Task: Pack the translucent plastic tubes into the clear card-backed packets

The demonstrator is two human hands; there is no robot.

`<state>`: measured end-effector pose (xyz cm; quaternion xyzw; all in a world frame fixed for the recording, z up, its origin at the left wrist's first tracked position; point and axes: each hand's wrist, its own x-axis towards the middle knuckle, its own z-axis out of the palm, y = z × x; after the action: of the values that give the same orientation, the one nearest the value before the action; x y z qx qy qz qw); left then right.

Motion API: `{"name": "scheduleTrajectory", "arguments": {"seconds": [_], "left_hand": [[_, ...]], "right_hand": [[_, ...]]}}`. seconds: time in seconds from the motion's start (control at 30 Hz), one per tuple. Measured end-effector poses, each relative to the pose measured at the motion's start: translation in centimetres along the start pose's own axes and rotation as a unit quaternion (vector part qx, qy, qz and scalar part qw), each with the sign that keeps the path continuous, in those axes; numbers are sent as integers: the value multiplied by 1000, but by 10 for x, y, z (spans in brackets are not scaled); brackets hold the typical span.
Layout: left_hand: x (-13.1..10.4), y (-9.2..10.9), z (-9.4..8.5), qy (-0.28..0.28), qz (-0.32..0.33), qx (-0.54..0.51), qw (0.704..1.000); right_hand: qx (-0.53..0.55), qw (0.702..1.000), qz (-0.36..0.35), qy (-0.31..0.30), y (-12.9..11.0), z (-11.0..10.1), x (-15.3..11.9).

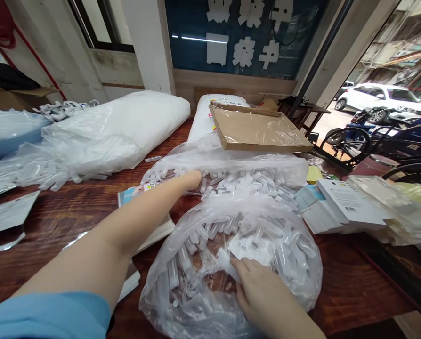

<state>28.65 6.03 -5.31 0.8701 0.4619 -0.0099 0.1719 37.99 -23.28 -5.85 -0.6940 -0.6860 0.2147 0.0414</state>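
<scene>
A large clear plastic bag point(154, 282) lies opened wide in front of me, with many small translucent plastic tubes point(288, 249) around its inside. My right hand point(258, 285) is in this bag, its fingers closed on a whitish translucent plastic piece point(226, 261) that looks like one or more tubes. Farther off, a second clear bag point(267, 165) holds more whitish tubes point(246, 181). My left arm stretches across to it, and my left hand point(193, 180) is at the left side of its tubes. The fingers of that hand are hidden from view.
A shallow cardboard tray point(260, 127) lies behind the bags. Stacked printed cards point(341, 202) and flat plastic packets point(394, 202) sit on the right. A big white sack point(133, 122) stands back left, near a blue basin point(12, 141). Below is a dark wooden table point(79, 207).
</scene>
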Motion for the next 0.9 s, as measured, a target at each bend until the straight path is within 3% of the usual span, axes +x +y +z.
{"name": "scheduleTrajectory", "arguments": {"seconds": [0.1, 0.17, 0.23, 0.3, 0.33, 0.4, 0.5, 0.67, 0.77, 0.9], "left_hand": [[-23, 1, -21, 7, -9, -84, 996], [-51, 6, -34, 14, 0, -153, 988], [-88, 14, -42, -2, 27, -229, 973], [-130, 23, -41, -37, 62, -300, 951], [-151, 27, -38, -50, 75, -344, 935], [-187, 33, -28, -75, 82, -474, 874], [-227, 37, -8, -97, 35, -613, 783], [-264, 37, 22, -35, -35, -649, 759], [-281, 35, 33, -4, -59, -664, 746], [-299, 27, 39, -8, -140, -675, 725]], "right_hand": [[98, 994, 36, 36, -5, -6, -2], [238, 968, 48, 64, -8, -7, -1], [426, 901, 40, 74, -12, -7, 1], [605, 794, 32, 48, -19, -8, 5], [669, 742, 30, 21, -23, -9, 6], [741, 669, 16, -64, -32, -11, 7], [770, 606, -16, -199, -44, -12, 6], [789, 493, -8, -366, -60, 5, 7], [786, 459, 7, -415, -70, 19, 9], [779, 472, 35, -412, -89, 31, 10]]}}
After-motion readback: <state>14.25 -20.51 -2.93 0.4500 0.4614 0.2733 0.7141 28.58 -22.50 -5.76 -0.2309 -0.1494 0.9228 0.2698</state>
